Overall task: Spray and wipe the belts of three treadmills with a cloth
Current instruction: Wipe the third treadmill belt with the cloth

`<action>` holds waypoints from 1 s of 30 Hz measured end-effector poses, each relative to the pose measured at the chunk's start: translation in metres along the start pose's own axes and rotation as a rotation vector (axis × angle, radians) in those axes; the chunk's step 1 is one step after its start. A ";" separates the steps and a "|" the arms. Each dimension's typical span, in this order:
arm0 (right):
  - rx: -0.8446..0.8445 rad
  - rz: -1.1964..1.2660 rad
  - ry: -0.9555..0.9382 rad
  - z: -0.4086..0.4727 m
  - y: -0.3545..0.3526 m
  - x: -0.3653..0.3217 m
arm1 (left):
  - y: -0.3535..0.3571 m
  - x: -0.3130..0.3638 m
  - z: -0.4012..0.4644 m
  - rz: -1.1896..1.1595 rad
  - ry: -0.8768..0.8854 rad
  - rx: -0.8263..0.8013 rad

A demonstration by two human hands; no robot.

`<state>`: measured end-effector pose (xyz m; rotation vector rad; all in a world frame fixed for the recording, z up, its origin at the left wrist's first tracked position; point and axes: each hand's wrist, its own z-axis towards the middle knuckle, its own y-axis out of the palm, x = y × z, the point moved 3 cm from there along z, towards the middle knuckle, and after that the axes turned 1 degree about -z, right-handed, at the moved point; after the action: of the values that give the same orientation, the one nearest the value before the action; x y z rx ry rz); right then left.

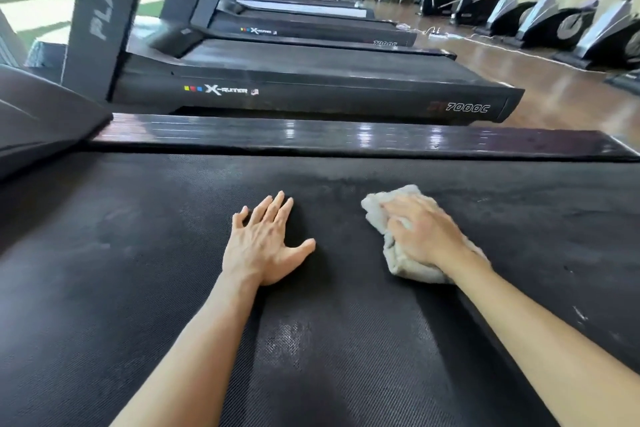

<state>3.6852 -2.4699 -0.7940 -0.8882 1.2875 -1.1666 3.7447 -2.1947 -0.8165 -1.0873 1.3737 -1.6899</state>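
The near part of the scene is filled by a black textured treadmill belt (138, 270), on which both hands are laid. The left hand (265, 246) is pressed flat on the belt, palm down, its fingers straight and slightly spread, with nothing held. Just to its right, apart from it, a bunched off-white cloth (398, 253) is pressed onto the belt under the right hand (420, 236), whose fingers are curled over the top of the bundle — the cloth is seen bulging out at the far and near sides of the hand. A faint greyish patch, possibly dust or damp, is seen on the belt beyond the cloth. The glossy side rail (346, 135) is seen along the belt's far edge. Beyond it a second treadmill (311, 90), marked X-Runner, is stood, with more behind. Exercise bikes (561, 21) are lined up at far right.
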 end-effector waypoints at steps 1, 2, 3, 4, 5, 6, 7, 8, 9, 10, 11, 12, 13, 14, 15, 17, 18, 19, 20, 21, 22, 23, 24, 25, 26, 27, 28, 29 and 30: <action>0.008 -0.031 0.079 0.009 0.000 0.006 | 0.001 -0.001 0.000 -0.003 -0.001 -0.003; 0.018 -0.041 0.154 0.022 -0.002 0.006 | 0.001 0.000 0.000 -0.008 -0.001 0.001; 0.043 -0.041 0.208 0.036 -0.001 -0.001 | 0.001 0.001 -0.001 -0.009 0.000 0.002; 0.078 -0.024 0.232 0.047 0.000 -0.013 | 0.000 0.002 0.000 -0.010 0.002 0.001; 0.089 -0.011 0.225 0.058 0.003 -0.028 | 0.000 0.001 0.001 -0.013 0.001 -0.001; 0.083 -0.001 0.171 0.063 0.009 -0.045 | 0.000 0.001 0.000 -0.014 0.000 -0.007; 0.035 -0.022 0.085 0.060 0.020 -0.058 | 0.000 0.000 0.000 -0.013 -0.002 -0.013; -0.015 -0.034 -0.012 0.052 0.028 -0.069 | -0.001 0.000 -0.001 -0.010 -0.004 -0.014; -0.079 -0.021 -0.058 0.038 0.033 -0.068 | -0.002 0.000 -0.001 -0.008 -0.004 -0.020; -0.104 -0.008 -0.079 0.023 0.032 -0.061 | -0.002 0.000 -0.002 -0.009 -0.003 -0.027; -0.090 -0.017 -0.079 0.010 0.029 -0.047 | -0.003 0.001 -0.002 -0.008 0.000 -0.027; -0.062 -0.035 -0.064 0.002 0.023 -0.032 | -0.003 0.002 -0.002 -0.009 0.003 -0.023; -0.037 -0.049 -0.021 0.000 0.017 -0.019 | -0.003 0.002 -0.002 -0.008 0.008 -0.021; -0.018 -0.057 0.031 0.004 0.011 -0.010 | -0.002 0.001 -0.003 -0.008 0.013 -0.021; 0.000 -0.073 0.099 0.018 0.009 -0.002 | 0.000 0.000 -0.002 -0.007 0.016 -0.019; 0.051 -0.106 0.236 0.049 0.008 -0.005 | 0.002 -0.002 -0.003 -0.006 0.019 -0.003; 0.073 -0.132 0.271 0.066 0.012 -0.012 | 0.003 -0.003 -0.002 -0.002 0.012 0.003; 0.087 -0.136 0.289 0.084 0.020 -0.023 | 0.004 -0.004 0.000 -0.001 -0.003 0.001; 0.083 -0.144 0.266 0.100 0.029 -0.040 | 0.005 -0.004 0.001 -0.004 -0.026 -0.006; 0.065 -0.130 0.214 0.112 0.042 -0.061 | 0.005 -0.004 0.002 -0.010 -0.049 -0.003; 0.025 -0.113 0.134 0.122 0.054 -0.084 | 0.004 -0.005 0.002 -0.015 -0.072 0.006; -0.014 -0.088 0.063 0.128 0.063 -0.106 | 0.004 -0.005 0.001 -0.017 -0.092 0.004; -0.053 -0.052 0.015 0.129 0.068 -0.118 | 0.003 -0.005 0.002 -0.015 -0.096 -0.011; -0.094 -0.031 -0.011 0.130 0.071 -0.117 | 0.003 -0.004 0.002 -0.012 -0.094 -0.021; -0.099 -0.027 -0.032 0.126 0.062 -0.109 | 0.002 -0.004 0.003 -0.010 -0.095 -0.011; -0.104 -0.022 -0.024 0.127 0.052 -0.091 | 0.002 -0.005 0.003 -0.008 -0.099 0.000; -0.110 -0.048 -0.016 0.125 0.038 -0.070 | 0.002 -0.005 0.003 -0.012 -0.105 -0.002; -0.119 -0.072 0.037 0.122 0.025 -0.046 | 0.002 -0.003 0.002 -0.011 -0.102 -0.013; -0.101 -0.082 0.122 0.119 0.011 -0.024 | 0.002 -0.001 0.003 -0.007 -0.096 -0.006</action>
<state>3.8064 -2.4578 -0.7849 -0.9630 1.4311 -1.2444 3.7478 -2.1952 -0.8186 -1.1627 1.3167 -1.6183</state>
